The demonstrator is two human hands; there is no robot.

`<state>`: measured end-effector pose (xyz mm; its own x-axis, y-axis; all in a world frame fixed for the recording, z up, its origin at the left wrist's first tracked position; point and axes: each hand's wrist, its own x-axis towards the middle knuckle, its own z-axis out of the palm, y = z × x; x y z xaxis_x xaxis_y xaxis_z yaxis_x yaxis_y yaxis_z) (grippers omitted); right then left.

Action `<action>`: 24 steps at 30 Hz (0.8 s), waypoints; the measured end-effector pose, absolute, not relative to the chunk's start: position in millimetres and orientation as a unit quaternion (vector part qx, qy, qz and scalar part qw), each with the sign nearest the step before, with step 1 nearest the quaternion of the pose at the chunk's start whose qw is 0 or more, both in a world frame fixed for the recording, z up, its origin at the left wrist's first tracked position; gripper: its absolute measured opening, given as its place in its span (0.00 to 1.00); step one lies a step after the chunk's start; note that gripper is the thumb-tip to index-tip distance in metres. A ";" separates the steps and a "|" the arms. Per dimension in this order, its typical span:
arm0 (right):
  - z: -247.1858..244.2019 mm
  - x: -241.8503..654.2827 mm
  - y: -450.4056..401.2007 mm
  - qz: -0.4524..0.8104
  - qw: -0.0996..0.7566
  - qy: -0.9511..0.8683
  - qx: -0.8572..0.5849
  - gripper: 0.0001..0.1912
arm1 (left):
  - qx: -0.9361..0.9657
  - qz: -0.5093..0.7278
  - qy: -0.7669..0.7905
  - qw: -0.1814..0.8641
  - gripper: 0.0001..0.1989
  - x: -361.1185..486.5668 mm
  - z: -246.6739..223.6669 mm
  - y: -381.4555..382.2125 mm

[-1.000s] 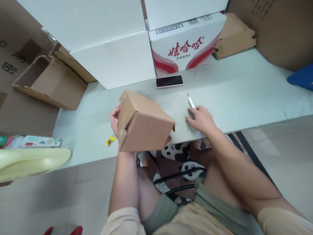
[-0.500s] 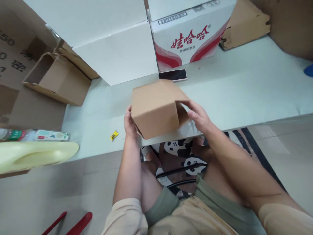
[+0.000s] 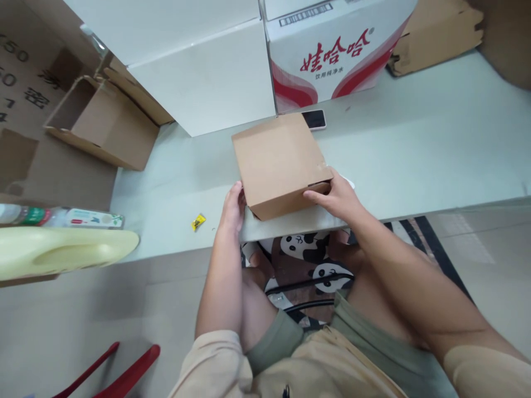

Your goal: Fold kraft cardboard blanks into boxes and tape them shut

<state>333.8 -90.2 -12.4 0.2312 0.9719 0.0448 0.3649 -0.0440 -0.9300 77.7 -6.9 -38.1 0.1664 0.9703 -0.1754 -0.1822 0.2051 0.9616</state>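
Note:
A small brown cardboard box sits at the table's front edge, its top flap lying over it. My left hand is against the box's left side near the front corner, with its fingertips partly hidden. At the front right corner my right hand grips the box, its thumb along the front face and its fingers round the right side. A dark gap shows under the lid beside that thumb. Behind the box lies a phone, partly covered by it.
A yellow wrapped packet lies left of my left hand. At the back stand a white box and a red-and-white carton. An open cardboard box, a bottle and a pale yellow plastic object are on the left.
The box has turned and come down flatter on the table, its top now facing me more. Its open right side has closed up under my right hand. The box now covers part of the phone.

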 end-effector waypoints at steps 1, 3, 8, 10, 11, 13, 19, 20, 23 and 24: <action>-13.7 334.0 -90.4 0.338 0.457 -0.520 -0.637 0.36 | 0.430 0.456 0.450 0.636 0.30 77.7 -36.7 -7.5; -17.6 334.3 -90.2 0.361 0.479 -0.505 -0.621 0.34 | 0.438 0.451 0.433 0.645 0.30 78.0 -33.4 -10.1; -28.1 332.2 -86.2 0.450 0.570 -0.393 -0.564 0.23 | 0.494 0.427 0.387 0.651 0.42 81.2 -25.0 -21.2; -28.5 329.4 -83.9 0.461 0.612 -0.339 -0.546 0.19 | 0.513 0.414 0.371 0.653 0.47 82.3 -24.0 -24.1; -27.6 327.9 -82.9 0.464 0.631 -0.313 -0.537 0.18 | 0.522 0.410 0.365 0.653 0.50 82.5 -24.2 -24.6; -24.0 325.6 -81.0 0.468 0.658 -0.269 -0.525 0.16 | 0.540 0.399 0.356 0.649 0.55 82.2 -25.9 -24.2; -15.4 330.6 -77.1 0.468 0.686 -0.226 -0.509 0.18 | 0.554 0.389 0.370 0.636 0.54 77.2 -27.9 -19.4; -15.4 332.1 -76.7 0.464 0.687 -0.226 -0.511 0.18 | 0.547 0.397 0.371 0.637 0.52 76.6 -26.8 -19.3; -17.6 333.8 -76.6 0.459 0.682 -0.227 -0.522 0.18 | 0.515 0.407 0.374 0.655 0.45 77.2 -23.9 -20.4; -18.6 333.4 -76.8 0.456 0.678 -0.230 -0.528 0.18 | 0.504 0.408 0.378 0.660 0.44 78.2 -23.4 -20.8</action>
<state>333.4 -76.8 -18.6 0.4776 0.8622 -0.1691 -0.3754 0.0262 -0.9265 78.2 -20.8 -23.4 0.3811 0.9203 -0.0885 -0.1569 0.1587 0.9748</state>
